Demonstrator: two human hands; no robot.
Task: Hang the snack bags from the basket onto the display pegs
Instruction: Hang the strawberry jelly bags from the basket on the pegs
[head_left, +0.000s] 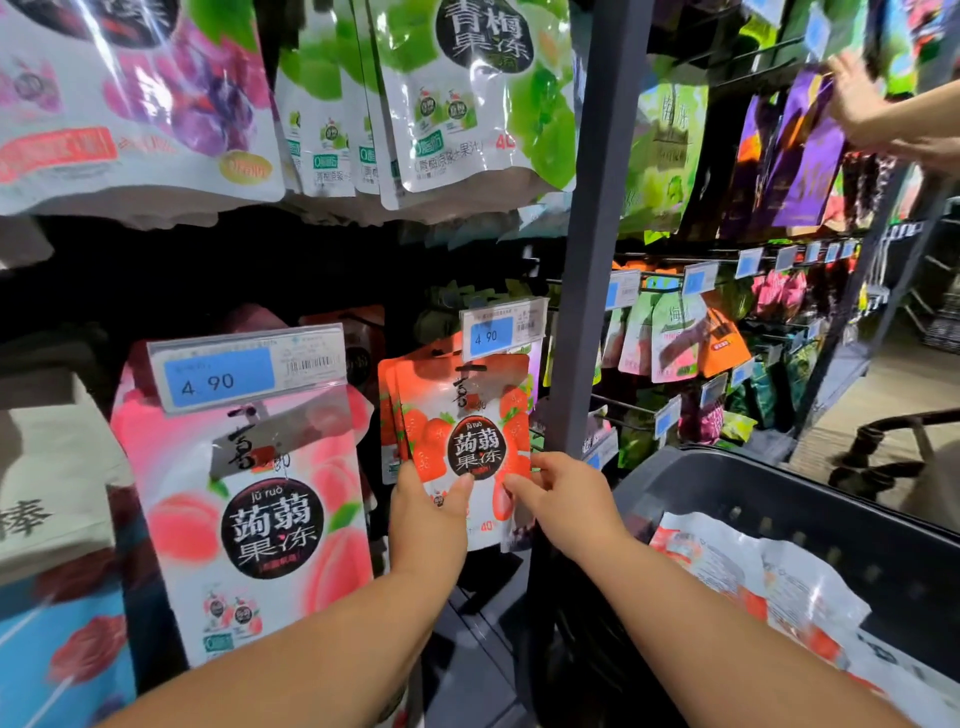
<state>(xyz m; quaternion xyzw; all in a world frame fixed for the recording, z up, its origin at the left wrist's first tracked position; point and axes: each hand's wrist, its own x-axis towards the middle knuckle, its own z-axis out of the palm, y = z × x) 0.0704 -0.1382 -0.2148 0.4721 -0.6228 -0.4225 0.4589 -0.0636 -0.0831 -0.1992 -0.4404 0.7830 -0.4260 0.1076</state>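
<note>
1. Near right, the basket (852, 525) holds more snack bags (727, 566).
2. Left hand (426, 519) and right hand (566, 504) pinch the strawberry bag (467, 431) at its lower corners, from below.
3. Farther up, the bag's top sits behind the price tag (493, 332).

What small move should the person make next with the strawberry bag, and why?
Probably ease the strawberry bag back along the peg, then let go: its top sits just behind the price tag, like bags hang behind it, and left hand and right hand both pinch its lower part.
</note>
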